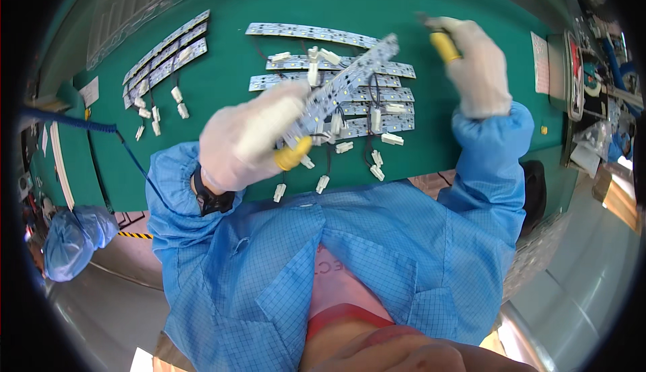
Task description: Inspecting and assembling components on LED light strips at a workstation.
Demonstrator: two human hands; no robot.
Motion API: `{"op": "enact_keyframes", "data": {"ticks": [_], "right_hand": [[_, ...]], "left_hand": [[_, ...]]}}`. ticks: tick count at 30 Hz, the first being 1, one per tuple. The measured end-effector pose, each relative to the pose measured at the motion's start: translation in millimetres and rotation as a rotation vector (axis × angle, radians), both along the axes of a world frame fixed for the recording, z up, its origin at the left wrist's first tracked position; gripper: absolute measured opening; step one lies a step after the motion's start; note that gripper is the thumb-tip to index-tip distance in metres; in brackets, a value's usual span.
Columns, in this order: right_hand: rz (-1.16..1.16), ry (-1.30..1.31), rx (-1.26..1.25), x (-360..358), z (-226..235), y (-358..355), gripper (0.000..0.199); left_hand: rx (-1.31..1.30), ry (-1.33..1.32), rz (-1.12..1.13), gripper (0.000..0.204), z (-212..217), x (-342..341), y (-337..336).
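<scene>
My left hand (245,133), in a white glove with a yellow cover on the thumb, grips a white LED strip board (353,79) by its lower end. The board slants up to the right above a row of similar LED boards (316,32) lying on the green mat. Off to the right, my right hand (476,69) is raised over the mat, also gloved, with yellow at its thumb. Its fingers are pinched, and a small dark tip (422,19) shows blurred beyond them; what it is I cannot make out.
More LED boards (165,59) with wired white connectors lie at the left. White connectors (323,183) hang toward the near edge. A blue coiled cord (74,122) crosses the left side. Clear plastic trays (134,5) stand at the far left, and a printed sheet (540,62) lies right.
</scene>
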State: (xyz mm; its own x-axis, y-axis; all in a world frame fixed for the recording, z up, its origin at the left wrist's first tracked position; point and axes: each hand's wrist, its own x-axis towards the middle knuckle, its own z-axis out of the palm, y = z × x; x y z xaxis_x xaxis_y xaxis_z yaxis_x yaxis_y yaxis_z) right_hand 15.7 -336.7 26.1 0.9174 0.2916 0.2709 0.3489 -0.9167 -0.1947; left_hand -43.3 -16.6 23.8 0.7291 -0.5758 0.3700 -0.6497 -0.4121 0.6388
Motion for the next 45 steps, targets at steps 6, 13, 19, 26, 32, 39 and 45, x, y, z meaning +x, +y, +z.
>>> {"op": "enact_keyframes", "data": {"ticks": [6,13,19,26,32,39,45], "right_hand": [[-0.412,-0.072,-0.653,9,-19,-63,0.045],[0.325,0.769,1.292,-14,61,45,0.060],[0.096,0.524,1.125,-3,28,47,0.054],[0.244,0.417,1.287,0,19,34,0.048],[0.269,0.514,1.387,-7,25,33,0.051],[0.137,0.448,1.196,-16,36,34,0.054],[0.251,0.630,1.269,-20,42,29,0.038]], "left_hand": [[-0.964,0.351,0.224,0.063,2,23,5],[-0.805,0.492,0.234,0.056,1,20,13],[-0.721,0.338,0.264,0.050,1,22,13],[-0.608,0.271,0.288,0.046,0,24,16],[-0.762,0.299,0.172,0.053,-2,24,16],[-0.641,0.276,0.372,0.055,-3,27,14],[-0.077,0.086,0.553,0.062,6,35,15]]}}
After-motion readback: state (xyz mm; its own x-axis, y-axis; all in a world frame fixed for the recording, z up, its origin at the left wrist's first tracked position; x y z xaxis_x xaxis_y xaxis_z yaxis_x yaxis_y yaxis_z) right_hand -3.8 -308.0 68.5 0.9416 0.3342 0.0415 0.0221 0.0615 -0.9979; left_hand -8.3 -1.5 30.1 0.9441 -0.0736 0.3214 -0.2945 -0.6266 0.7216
